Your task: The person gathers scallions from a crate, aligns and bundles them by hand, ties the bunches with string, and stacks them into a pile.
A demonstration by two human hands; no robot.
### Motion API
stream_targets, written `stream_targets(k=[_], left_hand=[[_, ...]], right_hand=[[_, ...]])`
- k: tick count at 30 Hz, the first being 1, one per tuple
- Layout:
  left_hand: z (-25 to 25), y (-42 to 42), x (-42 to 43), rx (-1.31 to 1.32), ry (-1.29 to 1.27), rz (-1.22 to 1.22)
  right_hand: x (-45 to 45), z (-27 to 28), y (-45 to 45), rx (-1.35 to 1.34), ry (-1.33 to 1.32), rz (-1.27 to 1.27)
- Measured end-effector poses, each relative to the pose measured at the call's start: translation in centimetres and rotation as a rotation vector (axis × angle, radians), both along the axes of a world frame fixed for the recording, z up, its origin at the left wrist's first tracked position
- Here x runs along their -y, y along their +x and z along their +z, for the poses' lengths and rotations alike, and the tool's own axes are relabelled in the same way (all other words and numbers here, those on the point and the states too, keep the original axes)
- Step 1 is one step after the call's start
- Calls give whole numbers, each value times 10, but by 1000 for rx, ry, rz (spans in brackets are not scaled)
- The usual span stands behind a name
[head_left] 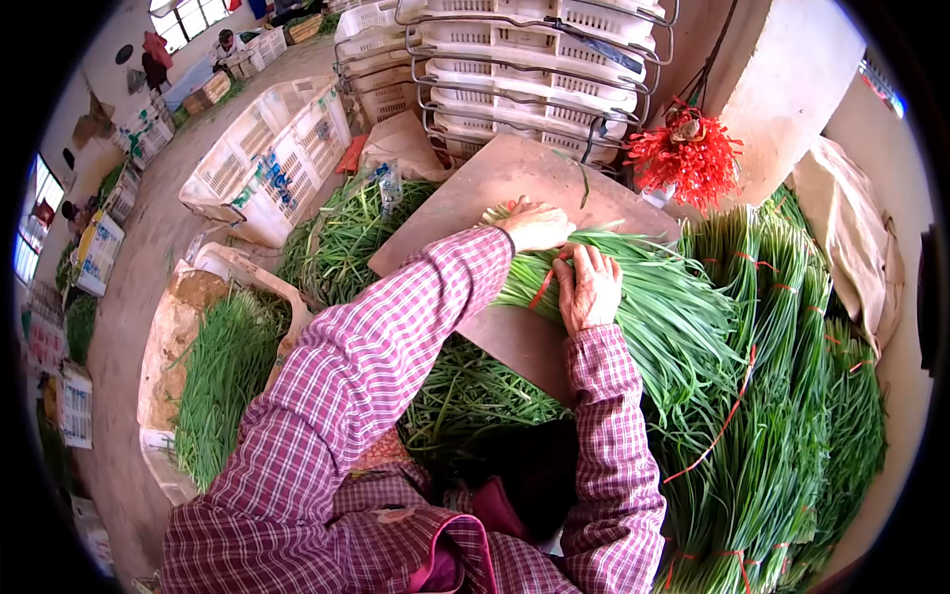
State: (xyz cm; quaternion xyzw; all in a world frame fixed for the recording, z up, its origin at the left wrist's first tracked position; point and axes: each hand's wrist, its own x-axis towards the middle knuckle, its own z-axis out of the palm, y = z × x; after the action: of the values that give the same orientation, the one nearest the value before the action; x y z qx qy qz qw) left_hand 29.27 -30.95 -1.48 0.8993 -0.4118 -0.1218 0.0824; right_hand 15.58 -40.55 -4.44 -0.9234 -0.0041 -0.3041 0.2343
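Observation:
A bundle of garlic chives (653, 307) lies across a flat brown board (505, 168), its long green leaves fanning out to the right. My left hand (534, 226) is closed over the bundle near its pale cut ends; its fingertips are partly hidden. Closer to me, my right hand (592, 287) grips the same bundle with bent fingers, the thumb against the leaves. A red tie (541, 287) crosses the stems just left of my right hand. Both forearms are in checked sleeves.
Tied chive bundles (772, 396) are piled at the right. Loose greens (346, 238) lie left of the board. A basin (158, 396) with greens and a white crate (267, 158) stand farther left. Stacked crates (534, 79) rise behind; red ties (683, 153) hang by the pillar.

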Motion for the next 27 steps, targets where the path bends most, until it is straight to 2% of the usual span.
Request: stream_targets(k=[1, 3, 5, 6, 8, 9, 11, 13, 15, 16, 17, 19, 23, 27], left_hand=[[0, -11, -7, 87, -24, -33], [-32, -16, -23, 218, -274, -106], [-37, -37, -33, 288, -561, -67], [-35, -40, -35, 155, -580, 10], [-37, -39, -37, 140, -611, -27], [-37, -37, -39, 122, -643, -67], [-30, -22, -42, -48, -537, -98], [-34, -2, -42, -210, -715, 44], [20, 17, -46, -449, -381, 206], [19, 33, -45, -349, -464, 192], [15, 60, -36, -203, -197, 224], [10, 65, -33, 132, -116, 254], [-7, 58, -27, 238, 92, 298], [-13, 59, -18, 62, 168, 400]], right_hand=[[2, 8, -3, 3, 3, -3], [4, 30, -10, 104, -189, -3], [10, 33, -5, 76, -238, 68], [17, 30, 2, 3, -230, 181], [32, 24, 14, -171, -139, 365], [39, 11, 21, -211, -117, 389], [40, 10, 23, -314, 16, 402], [40, 12, 20, -343, -5, 378], [35, 10, 19, -377, -26, 364], [33, 9, 18, -329, -38, 336], [31, 8, 17, -280, -49, 304], [30, 9, 13, -274, -48, 298], [30, 9, 12, -228, -21, 289], [29, 7, 10, -197, -27, 283]])
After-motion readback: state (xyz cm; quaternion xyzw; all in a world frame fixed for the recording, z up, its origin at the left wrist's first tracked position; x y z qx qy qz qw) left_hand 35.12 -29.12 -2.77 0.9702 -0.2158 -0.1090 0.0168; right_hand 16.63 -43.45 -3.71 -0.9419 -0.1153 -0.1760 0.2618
